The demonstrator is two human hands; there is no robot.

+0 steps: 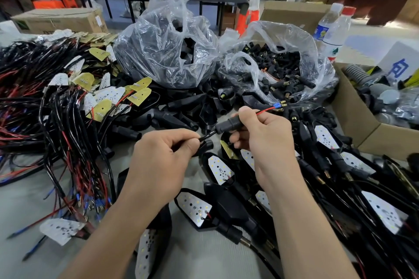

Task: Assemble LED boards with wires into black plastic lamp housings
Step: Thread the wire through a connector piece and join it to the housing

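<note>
Two bare hands meet above the middle of the table, sharing one wired part. The right hand (263,129) is curled closed around a short black plastic sleeve (227,125), a smooth matte tube that points toward the other hand; a thin red wire (264,111) runs out past the right thumb and ends in a small blue crimp with a brass tip (277,104). The left hand (167,149) is closed too, thumb and forefinger pinching the black wire (206,135) just where it leaves the sleeve's near end.

Below both hands lie finished lamp housings (229,208): glossy black, pointed shells, each with a white LED board (221,169) seated in its face and dotted with small yellow LEDs. More of these stack up to the right of the right hand.

Left of the left hand sprawls a heap of loose LED boards on red and black wires (68,106), some turned over to show yellow backs. Beyond the hands stand two clear plastic bags: the left one (163,36) holds black housings, the right one (278,56) small black sleeves with brass ends. Empty black housings (181,118) lie scattered just beyond the fingers.
</note>
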